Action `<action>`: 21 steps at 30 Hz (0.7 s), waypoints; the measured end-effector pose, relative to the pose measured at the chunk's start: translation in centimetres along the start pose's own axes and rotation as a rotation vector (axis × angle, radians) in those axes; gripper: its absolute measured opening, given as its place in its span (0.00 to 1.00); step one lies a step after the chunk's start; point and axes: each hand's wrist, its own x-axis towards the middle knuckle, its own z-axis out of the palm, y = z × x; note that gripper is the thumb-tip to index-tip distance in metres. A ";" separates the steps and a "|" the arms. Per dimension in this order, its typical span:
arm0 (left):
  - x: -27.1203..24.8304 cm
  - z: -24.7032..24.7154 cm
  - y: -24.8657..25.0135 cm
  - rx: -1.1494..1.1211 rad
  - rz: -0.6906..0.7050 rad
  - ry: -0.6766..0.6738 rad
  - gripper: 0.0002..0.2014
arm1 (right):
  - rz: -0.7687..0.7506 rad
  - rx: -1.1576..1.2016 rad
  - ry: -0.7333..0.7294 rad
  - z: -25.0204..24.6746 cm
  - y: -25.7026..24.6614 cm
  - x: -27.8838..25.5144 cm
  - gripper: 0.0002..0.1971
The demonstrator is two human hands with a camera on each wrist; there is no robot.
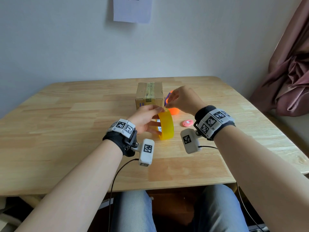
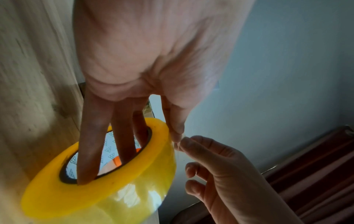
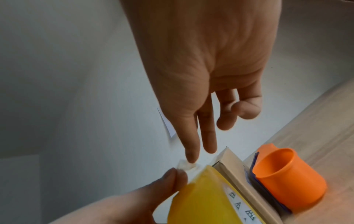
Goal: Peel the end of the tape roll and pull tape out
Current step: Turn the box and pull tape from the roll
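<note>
A yellow tape roll [image 1: 165, 127] stands on edge just above the wooden table [image 1: 66, 131]. My left hand [image 1: 151, 117] grips it, with several fingers [image 2: 122, 136] pushed through the core and the thumb [image 2: 175, 121] pressed on the outer rim. At the top of the roll, my right hand [image 1: 168, 104] pinches a short clear flap, the tape end [image 3: 186, 166], by the fingertips [image 3: 191, 158]. The flap is lifted only a little off the roll [image 3: 201, 197]. In the left wrist view the right hand [image 2: 210, 159] meets the tape end [image 2: 177, 145] beside my left thumb.
Just behind the roll stands a taped cardboard box [image 1: 149, 96]. An orange cup [image 1: 174, 112] with a purple piece [image 1: 167, 98] sits to the box's right. A small pink round object [image 1: 187, 123] lies on the table. A curtain [image 1: 292, 72] hangs at the right.
</note>
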 end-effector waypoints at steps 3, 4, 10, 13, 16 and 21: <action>0.0 0.0 -0.1 -0.001 0.003 0.003 0.09 | 0.038 -0.009 -0.032 0.4 0.2 0.0 0.04; 0.0 -0.1 -0.1 -0.006 0.003 0.007 0.09 | 0.056 0.008 -0.040 0.5 0.3 0.0 0.05; 0.2 0.0 -0.2 -0.005 0.003 0.020 0.13 | -0.037 0.029 -0.119 0.3 0.4 -0.6 0.07; 0.1 0.2 -0.2 -0.008 0.011 0.034 0.13 | -0.027 0.041 -0.089 0.5 0.6 -0.5 0.09; 0.1 0.3 -0.2 -0.004 0.019 0.053 0.13 | -0.019 0.031 -0.091 0.6 0.5 -0.5 0.08; 0.1 0.6 -0.5 -0.014 0.037 0.078 0.12 | -0.012 0.057 -0.078 0.7 0.5 -0.7 0.06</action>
